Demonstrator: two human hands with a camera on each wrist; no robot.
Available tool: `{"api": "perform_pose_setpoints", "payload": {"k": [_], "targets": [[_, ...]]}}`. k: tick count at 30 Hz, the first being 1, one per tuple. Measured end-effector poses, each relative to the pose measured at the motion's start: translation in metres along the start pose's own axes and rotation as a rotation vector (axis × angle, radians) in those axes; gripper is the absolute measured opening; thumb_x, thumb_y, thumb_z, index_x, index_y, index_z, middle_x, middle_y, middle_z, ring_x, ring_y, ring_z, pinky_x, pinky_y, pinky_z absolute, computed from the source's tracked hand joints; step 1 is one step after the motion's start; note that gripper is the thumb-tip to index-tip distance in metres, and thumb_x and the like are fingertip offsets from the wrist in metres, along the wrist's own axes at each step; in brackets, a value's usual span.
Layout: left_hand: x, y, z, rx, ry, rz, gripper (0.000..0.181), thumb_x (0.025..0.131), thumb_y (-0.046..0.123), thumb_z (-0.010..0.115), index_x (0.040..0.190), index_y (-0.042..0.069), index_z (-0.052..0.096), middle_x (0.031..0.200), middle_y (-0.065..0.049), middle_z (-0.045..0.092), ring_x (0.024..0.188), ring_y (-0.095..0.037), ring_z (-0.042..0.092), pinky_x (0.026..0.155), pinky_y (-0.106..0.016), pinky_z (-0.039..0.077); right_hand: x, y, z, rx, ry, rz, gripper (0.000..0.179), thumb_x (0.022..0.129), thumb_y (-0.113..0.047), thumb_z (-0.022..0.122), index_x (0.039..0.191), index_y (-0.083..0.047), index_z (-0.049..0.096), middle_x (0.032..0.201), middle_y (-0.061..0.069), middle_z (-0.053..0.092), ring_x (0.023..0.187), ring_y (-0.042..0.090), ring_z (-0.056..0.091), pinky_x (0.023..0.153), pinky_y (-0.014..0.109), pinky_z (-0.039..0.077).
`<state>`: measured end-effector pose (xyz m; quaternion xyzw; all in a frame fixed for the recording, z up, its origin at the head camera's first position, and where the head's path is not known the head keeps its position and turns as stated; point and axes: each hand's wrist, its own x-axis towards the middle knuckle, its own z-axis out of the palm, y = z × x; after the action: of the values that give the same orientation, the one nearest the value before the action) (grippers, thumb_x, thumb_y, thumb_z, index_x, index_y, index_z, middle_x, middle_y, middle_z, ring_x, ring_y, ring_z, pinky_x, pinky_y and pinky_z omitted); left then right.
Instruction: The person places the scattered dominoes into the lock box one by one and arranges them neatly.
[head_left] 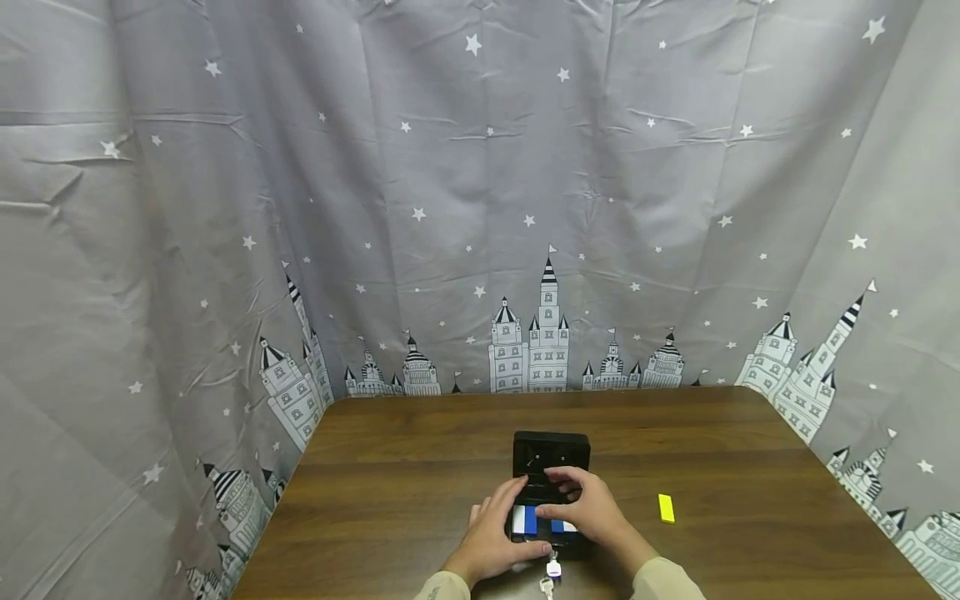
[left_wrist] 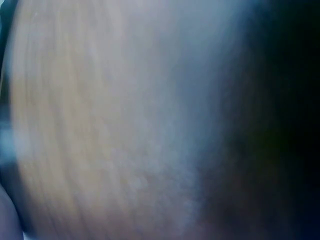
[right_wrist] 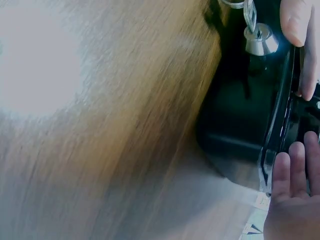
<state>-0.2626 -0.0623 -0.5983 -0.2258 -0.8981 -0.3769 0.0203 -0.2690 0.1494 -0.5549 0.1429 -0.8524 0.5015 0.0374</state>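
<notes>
A black lockbox (head_left: 551,446) stands with its lid raised. In it lie blue-and-white blocks, one at the left (head_left: 525,521) and one partly behind my right hand. My left hand (head_left: 491,533) spans the left side, thumb across the front rim and index fingertip near the lid's base. Over the right half, my right hand (head_left: 596,504) has loosely bent fingers and its thumb close above the blocks. In the right wrist view its fingers (right_wrist: 281,175) look fairly straight at the box. A key sits in the silver lock (right_wrist: 261,42); another key (head_left: 547,587) hangs below.
A yellow block (head_left: 666,508) lies on the brown wooden table (head_left: 390,475), to the right of the box. Behind the table hangs a grey curtain (head_left: 450,208) printed with stars and castles. The left wrist view is blurred, with brown and dark areas.
</notes>
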Motion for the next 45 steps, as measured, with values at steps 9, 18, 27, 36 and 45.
{"api": "perform_pose_setpoints", "payload": {"k": [9, 18, 27, 36, 45], "targets": [[0.000, 0.002, -0.002, 0.005, -0.020, -0.033, 0.102, 0.073, 0.072, 0.075, 0.156, 0.026, 0.038, 0.155, 0.000, 0.041, 0.125, -0.028, 0.047, 0.097, -0.054, 0.031, -0.004, 0.001, -0.007, -0.006, 0.061, 0.074, 0.051, 0.077, -0.027, 0.089, 0.121, -0.009, 0.070, 0.117, 0.007, 0.068, 0.100, 0.027, 0.061, 0.087, 0.043, 0.052], [0.000, 0.002, 0.000, -0.001, -0.013, -0.023, 0.101, 0.073, 0.072, 0.075, 0.156, 0.027, 0.038, 0.155, 0.001, 0.041, 0.125, -0.026, 0.047, 0.095, -0.051, 0.032, -0.009, 0.007, -0.014, 0.026, 0.145, 0.102, 0.045, 0.077, -0.021, 0.090, 0.116, -0.009, 0.072, 0.112, 0.005, 0.070, 0.097, 0.023, 0.063, 0.087, 0.039, 0.053], [0.000, 0.003, -0.001, -0.009, -0.009, -0.027, 0.102, 0.072, 0.070, 0.077, 0.156, 0.027, 0.038, 0.155, 0.001, 0.041, 0.126, -0.027, 0.046, 0.097, -0.052, 0.031, -0.013, 0.015, -0.025, 0.024, 0.174, 0.127, 0.040, 0.078, -0.023, 0.089, 0.113, -0.012, 0.074, 0.105, 0.001, 0.070, 0.093, 0.019, 0.064, 0.082, 0.033, 0.054], [-0.001, 0.003, 0.000, -0.008, -0.016, -0.031, 0.102, 0.072, 0.071, 0.076, 0.156, 0.028, 0.037, 0.155, 0.002, 0.040, 0.128, -0.029, 0.046, 0.099, -0.056, 0.031, -0.018, 0.021, -0.038, 0.003, 0.204, 0.143, 0.041, 0.075, -0.024, 0.091, 0.111, -0.012, 0.074, 0.104, 0.002, 0.071, 0.091, 0.019, 0.065, 0.080, 0.033, 0.054], [0.001, 0.000, 0.002, -0.021, -0.029, -0.069, 0.104, 0.070, 0.075, 0.075, 0.156, 0.030, 0.037, 0.156, 0.003, 0.040, 0.130, -0.028, 0.045, 0.101, -0.057, 0.029, -0.020, 0.023, -0.052, -0.022, 0.196, 0.153, 0.042, 0.076, -0.022, 0.090, 0.112, -0.008, 0.073, 0.112, 0.008, 0.071, 0.096, 0.025, 0.066, 0.082, 0.036, 0.054]]}}
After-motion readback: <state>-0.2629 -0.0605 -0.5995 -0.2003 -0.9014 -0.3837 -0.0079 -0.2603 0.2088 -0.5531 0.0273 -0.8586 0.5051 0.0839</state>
